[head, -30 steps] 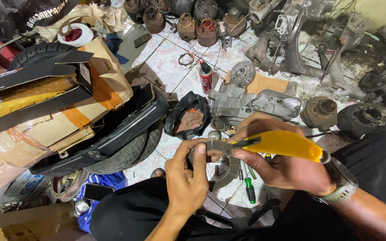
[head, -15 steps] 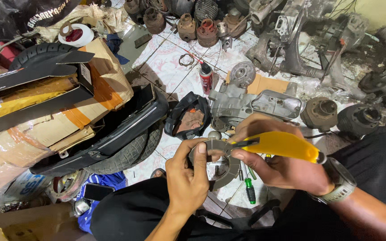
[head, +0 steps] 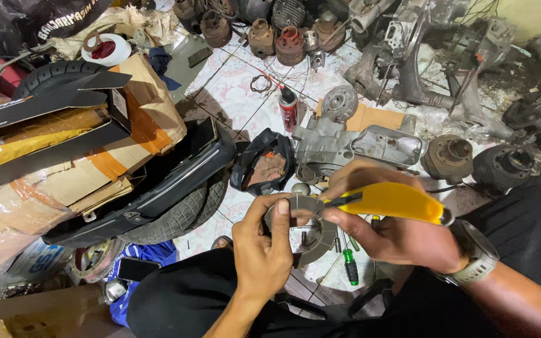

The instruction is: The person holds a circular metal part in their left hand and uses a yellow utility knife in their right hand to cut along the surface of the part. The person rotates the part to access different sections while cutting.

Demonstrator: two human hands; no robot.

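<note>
My left hand [head: 263, 246] grips a round grey metal disc part [head: 308, 228] by its left rim, thumb and fingers over the top edge. My right hand [head: 388, 236] holds a tool with a yellow handle [head: 391, 201]; its dark tip touches the disc's upper face near the middle. Both hands hover above my lap and the tiled floor. A watch sits on my right wrist [head: 478, 256].
A green-handled screwdriver [head: 350, 265] lies on the floor below the disc. An engine case [head: 345, 143], a red spray can [head: 288, 107], cylinders [head: 448, 156], a tyre [head: 176, 211], black plastic panels [head: 151, 188] and cardboard boxes [head: 95, 156] crowd the floor around me.
The hands and disc have stayed almost in place; the yellow-handled tool shifted very slightly against the disc.
</note>
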